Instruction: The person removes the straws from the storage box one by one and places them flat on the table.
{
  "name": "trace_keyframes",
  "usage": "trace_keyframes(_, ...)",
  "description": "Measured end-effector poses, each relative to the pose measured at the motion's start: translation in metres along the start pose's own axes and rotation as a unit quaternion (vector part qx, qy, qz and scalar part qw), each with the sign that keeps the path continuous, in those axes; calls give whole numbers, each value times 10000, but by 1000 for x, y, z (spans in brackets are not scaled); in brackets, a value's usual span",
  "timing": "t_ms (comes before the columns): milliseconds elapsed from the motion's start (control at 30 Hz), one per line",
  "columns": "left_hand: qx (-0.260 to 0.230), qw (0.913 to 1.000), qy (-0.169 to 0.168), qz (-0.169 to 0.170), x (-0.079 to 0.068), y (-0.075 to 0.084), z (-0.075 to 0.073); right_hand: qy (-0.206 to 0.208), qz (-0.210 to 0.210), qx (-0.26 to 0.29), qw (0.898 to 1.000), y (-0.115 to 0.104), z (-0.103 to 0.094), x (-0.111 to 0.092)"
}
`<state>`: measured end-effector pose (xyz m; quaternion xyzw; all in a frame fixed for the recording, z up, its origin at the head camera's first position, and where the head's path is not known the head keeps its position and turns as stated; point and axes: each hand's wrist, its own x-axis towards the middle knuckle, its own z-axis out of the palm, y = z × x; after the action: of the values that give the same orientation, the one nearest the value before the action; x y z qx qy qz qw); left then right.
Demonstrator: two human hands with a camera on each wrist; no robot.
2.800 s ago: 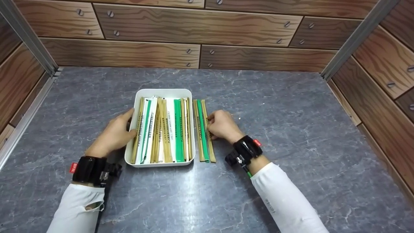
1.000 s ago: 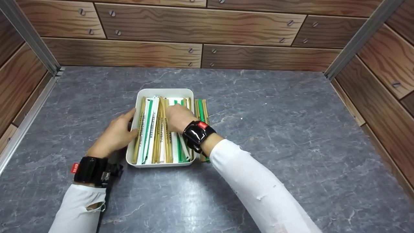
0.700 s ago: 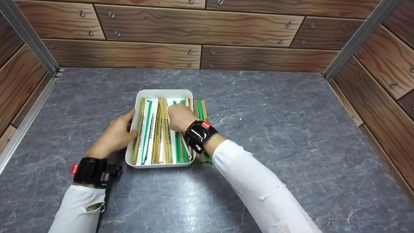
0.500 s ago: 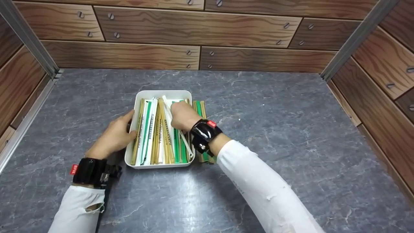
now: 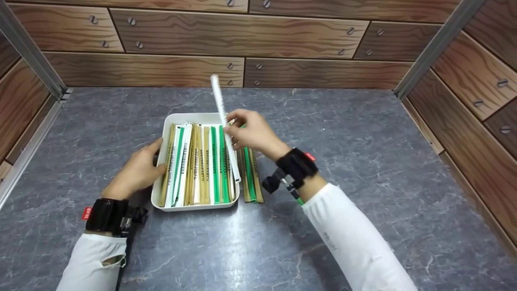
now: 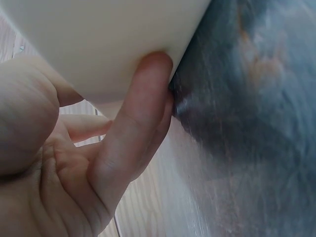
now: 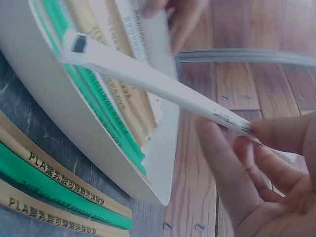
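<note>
My right hand [image 5: 254,131] pinches a white paper-wrapped straw [image 5: 221,103] between thumb and fingers. The straw is raised at a slant over the right side of a white plastic box [image 5: 157,198]; its dark-marked end [image 7: 79,44] shows large in the right wrist view. Inside the box lie several wrapped straws in tan, green and white, side by side. My left hand [image 5: 137,167] holds the box's left wall, thumb over the rim; in the left wrist view a fingertip [image 6: 155,64] presses the outer wall.
Just right of the box, a short row of wrapped straws lies on the grey marbled table [image 5: 355,169], with a green straw [image 5: 249,178] between tan ones. Wood-patterned panels [image 5: 238,36] enclose the back and sides.
My right hand went from the row on the table into the box, took hold of a white straw and lifted it up and rightward. My left hand stays at the box.
</note>
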<state>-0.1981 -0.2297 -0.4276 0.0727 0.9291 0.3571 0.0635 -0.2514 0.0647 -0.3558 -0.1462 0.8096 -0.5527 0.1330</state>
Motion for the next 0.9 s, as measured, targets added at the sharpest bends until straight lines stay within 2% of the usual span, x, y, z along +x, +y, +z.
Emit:
trace_keyframes(133,-10,10000,-23,-39,-1,0,0,406,-170,835,9955,9,-16,-9)
trace_keyframes(333,2,9999,-59,-88,0,0,0,881,-53,1231,9885,34,-39,-21)
trace_keyframes(467,13,9999,-67,-81,0,0,-1,823,334,1163,9892,54,-49,-25)
trace_keyframes(700,44,10000,14,9,-1,-1,0,202,1199,453,9915,79,-55,-29)
trace_keyframes(900,58,10000,32,38,0,0,1,129,1458,-101,9892,89,-50,-28)
